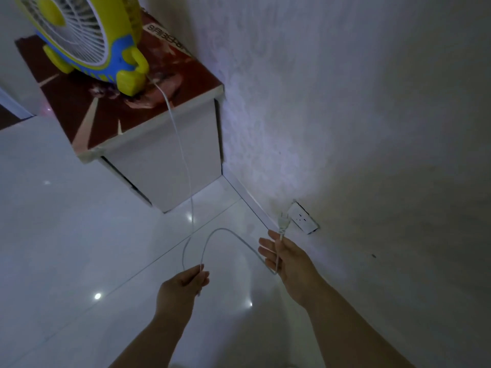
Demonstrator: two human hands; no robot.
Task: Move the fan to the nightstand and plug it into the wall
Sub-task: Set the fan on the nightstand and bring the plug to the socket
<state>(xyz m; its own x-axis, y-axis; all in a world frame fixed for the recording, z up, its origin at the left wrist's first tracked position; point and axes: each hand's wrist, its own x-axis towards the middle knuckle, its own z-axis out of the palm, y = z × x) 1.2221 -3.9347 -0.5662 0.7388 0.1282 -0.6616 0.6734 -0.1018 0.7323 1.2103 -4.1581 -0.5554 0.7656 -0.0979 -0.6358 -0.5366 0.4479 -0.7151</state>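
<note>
A yellow and blue fan (87, 41) stands on the white nightstand (170, 155), whose top is covered with a red printed sheet. Its white cord (183, 160) hangs down from the fan's base over the nightstand's edge. My left hand (180, 290) pinches the cord low down, where it loops. My right hand (287, 258) holds the cord just behind the white plug (282, 223). The plug's prongs point up, a short way left of the white wall socket (304, 217), and do not touch it.
The wall (345, 115) rises at the right, with the socket low near the baseboard. Glossy white floor tiles (66, 235) spread to the left and below. The nightstand stands against the wall, left of the socket.
</note>
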